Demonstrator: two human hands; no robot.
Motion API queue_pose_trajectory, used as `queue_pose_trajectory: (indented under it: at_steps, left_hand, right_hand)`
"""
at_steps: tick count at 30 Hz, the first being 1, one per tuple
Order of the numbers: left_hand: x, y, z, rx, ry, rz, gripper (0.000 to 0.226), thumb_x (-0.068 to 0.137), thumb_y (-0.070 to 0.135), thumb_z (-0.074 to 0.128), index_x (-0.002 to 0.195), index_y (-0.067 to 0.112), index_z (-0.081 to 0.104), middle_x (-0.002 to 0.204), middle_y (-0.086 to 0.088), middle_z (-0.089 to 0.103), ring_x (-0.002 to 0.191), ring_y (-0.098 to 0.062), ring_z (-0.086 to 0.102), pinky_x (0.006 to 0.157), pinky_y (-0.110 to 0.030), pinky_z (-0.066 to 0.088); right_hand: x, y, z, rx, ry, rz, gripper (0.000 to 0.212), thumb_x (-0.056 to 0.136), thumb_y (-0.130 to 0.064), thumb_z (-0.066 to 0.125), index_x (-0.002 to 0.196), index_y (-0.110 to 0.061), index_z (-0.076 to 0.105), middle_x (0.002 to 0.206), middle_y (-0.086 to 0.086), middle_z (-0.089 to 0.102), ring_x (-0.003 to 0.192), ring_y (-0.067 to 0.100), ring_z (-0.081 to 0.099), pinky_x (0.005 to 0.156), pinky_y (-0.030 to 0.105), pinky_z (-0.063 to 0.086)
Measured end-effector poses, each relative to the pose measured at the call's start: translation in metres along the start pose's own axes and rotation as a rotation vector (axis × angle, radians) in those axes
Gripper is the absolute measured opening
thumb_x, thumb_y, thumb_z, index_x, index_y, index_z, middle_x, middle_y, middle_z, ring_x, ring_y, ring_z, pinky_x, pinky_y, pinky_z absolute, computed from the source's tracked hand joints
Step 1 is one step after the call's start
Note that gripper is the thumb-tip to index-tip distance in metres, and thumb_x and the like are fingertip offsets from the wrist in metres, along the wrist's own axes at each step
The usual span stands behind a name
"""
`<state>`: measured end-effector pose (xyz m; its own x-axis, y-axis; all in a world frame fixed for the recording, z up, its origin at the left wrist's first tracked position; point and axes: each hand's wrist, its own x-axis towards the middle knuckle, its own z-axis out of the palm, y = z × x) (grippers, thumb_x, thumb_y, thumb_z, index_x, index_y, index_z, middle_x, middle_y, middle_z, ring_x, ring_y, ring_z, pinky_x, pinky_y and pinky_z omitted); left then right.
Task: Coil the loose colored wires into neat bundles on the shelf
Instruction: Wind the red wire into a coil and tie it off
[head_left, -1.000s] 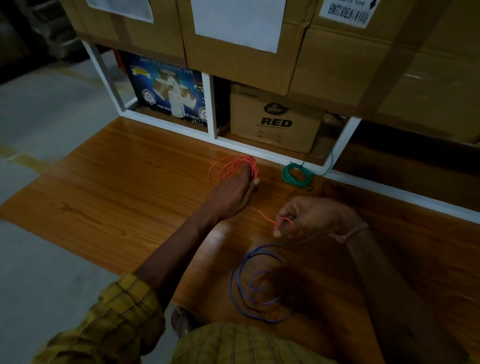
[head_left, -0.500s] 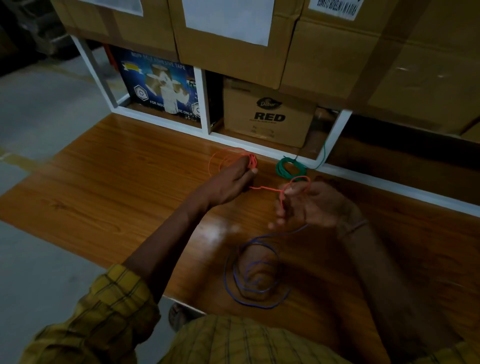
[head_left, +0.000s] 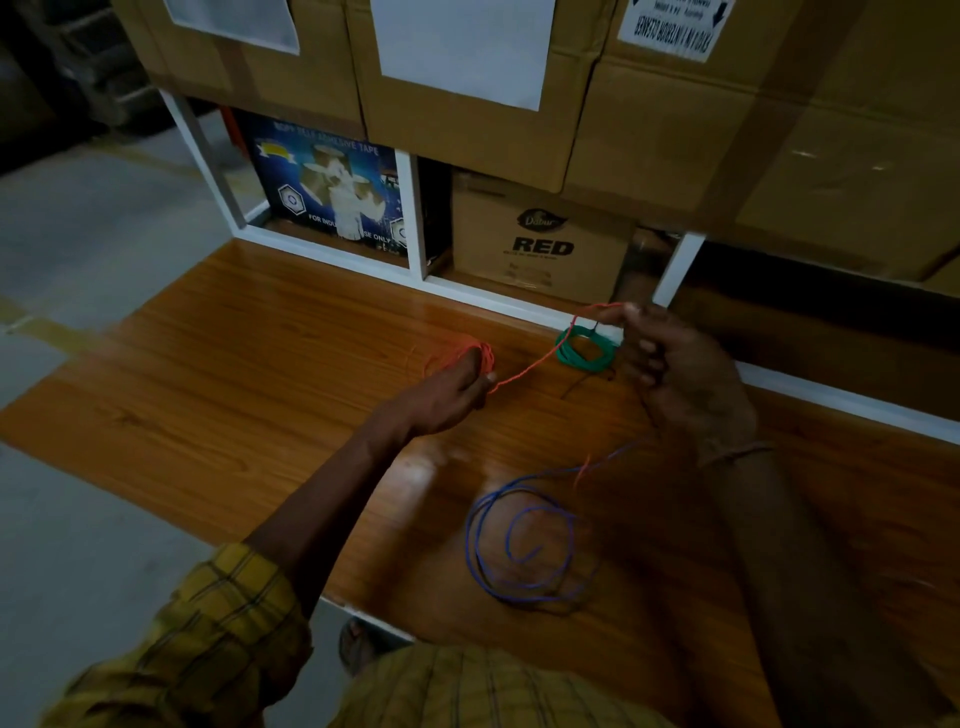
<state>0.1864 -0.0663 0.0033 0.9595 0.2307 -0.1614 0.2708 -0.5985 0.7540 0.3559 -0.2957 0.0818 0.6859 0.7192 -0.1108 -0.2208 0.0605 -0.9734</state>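
Left hand reaches forward, fingers curled around a small coil of thin orange wire on the glossy wooden shelf. Right hand is raised, pinching the wire's free strand, which runs taut between both hands. Coil loops blurred, partly hidden by fingers. Coiled green wire bundle lies beside the right hand; loose blue wire loops lie nearer the person, dimly lit.

Hidden or unclear:
- Thin orange wire coil: motion-blurred, mostly behind left hand.
- Upside-down white label, far right carton: top cut off, print unreadable.
- Small print on brown "RED" cardboard box: illegible.
- Right hand: grip on wire unclear.
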Motion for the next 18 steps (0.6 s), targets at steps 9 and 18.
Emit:
queue_pose_trajectory:
  at_steps: [9,18]
  left_hand:
    - [-0.024,0.015,0.009,-1.024,-0.442,0.106,0.049,0.114,0.027,0.021,0.137,0.012,0.062,0.067,0.002,0.031,0.054,-0.014,0.017,0.053,-0.029,0.018]
    - [-0.022,0.035,-0.007,-1.456,-0.326,0.282,0.058,0.113,0.025,0.013,0.157,-0.011,0.026,0.087,-0.005,0.051,0.055,-0.014,0.030,0.058,-0.030,0.035]
  right_hand:
    - [0.051,0.035,-0.001,-0.486,0.278,-0.112,0.022,0.106,-0.024,0.053,0.096,-0.016,0.071,0.072,-0.020,0.064,0.060,-0.006,0.058,0.048,0.008,0.039]
    - [0.028,0.093,0.028,-0.597,0.020,0.176,0.027,0.104,-0.032,0.057,0.089,-0.013,0.070,0.055,-0.004,0.044,0.044,0.011,0.033,0.036,0.019,0.021]
